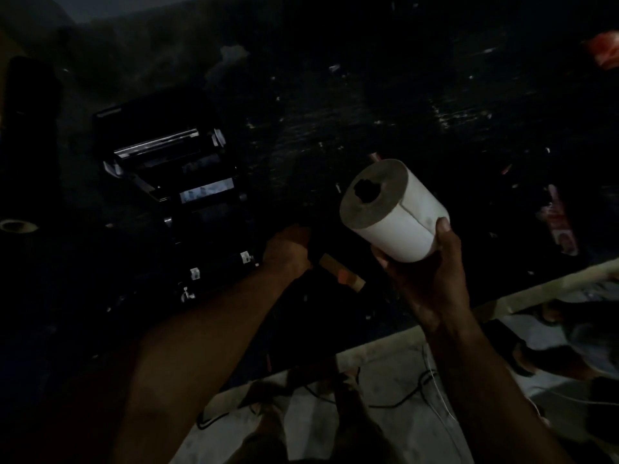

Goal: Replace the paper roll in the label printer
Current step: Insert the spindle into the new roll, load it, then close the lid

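The scene is very dark. My right hand (425, 272) holds a white label paper roll (395, 212) above the dark table, its hollow core end turned up and left. The black label printer (177, 182) stands open at left centre, with its lid raised and metal rollers showing. My left hand (288, 251) is closed at the printer's right side around a dark spindle with a brown cardboard core (341, 272) on it; the dim light hides the exact grip.
A dark roll (20, 145) with a pale core end lies at the far left. Small packets (559, 222) lie at the right, something red (606, 51) at the top right. The table's edge (469, 309) runs diagonally, with the floor and cables (385, 403) below.
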`<state>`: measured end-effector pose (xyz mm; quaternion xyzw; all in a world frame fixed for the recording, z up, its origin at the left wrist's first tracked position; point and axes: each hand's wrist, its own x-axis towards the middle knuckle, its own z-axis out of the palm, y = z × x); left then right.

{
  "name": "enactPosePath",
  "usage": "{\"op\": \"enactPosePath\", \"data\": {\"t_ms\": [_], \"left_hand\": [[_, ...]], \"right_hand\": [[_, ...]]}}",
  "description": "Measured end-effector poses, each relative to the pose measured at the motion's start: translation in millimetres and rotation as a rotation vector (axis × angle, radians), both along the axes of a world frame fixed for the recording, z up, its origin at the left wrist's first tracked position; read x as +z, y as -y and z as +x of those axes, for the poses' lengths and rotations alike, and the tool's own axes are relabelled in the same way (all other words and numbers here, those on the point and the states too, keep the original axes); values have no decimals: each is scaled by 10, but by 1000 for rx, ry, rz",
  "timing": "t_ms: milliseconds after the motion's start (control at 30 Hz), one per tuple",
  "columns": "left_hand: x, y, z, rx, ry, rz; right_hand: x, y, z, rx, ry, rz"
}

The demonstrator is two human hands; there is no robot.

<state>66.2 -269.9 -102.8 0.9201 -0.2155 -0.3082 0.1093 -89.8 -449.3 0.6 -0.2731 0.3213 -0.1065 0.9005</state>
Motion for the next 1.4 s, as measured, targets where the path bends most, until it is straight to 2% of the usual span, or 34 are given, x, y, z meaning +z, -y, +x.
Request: {"op": "enactPosePath", "data": {"t_ms": [133, 233, 367, 533, 667, 933, 1067, 1167, 1300, 1400], "left_hand": [[-127, -7, 46, 9, 74, 10], [-44, -10, 87, 23, 191, -62], [484, -2, 146, 102, 298, -300], [1108, -259, -15, 137, 526, -566], [1528, -476, -261, 115, 588, -640], [1875, -653, -592, 194, 537, -711], [1857, -683, -656, 400, 362, -824], [1784, -730, -666, 516, 365, -837], [1774, -784, -744, 413, 492, -828], [1770, -809, -813, 355, 500, -872]], "right_hand": [[-30, 6, -89, -24, -44, -26], [-46, 1, -161, -12, -55, -28], [-131, -26, -278, 2, -74, -18], [-156, -132, -374, 42, -63, 37], [-177, -274, -405, 92, -72, 31], [-79, -592, -283, 96, -47, 132], [-29, -714, -236, 114, -62, 145], [16, -780, -208, 137, -54, 136], [76, -858, -174, 162, -41, 149], [84, -920, -137, 162, -55, 163]]}}
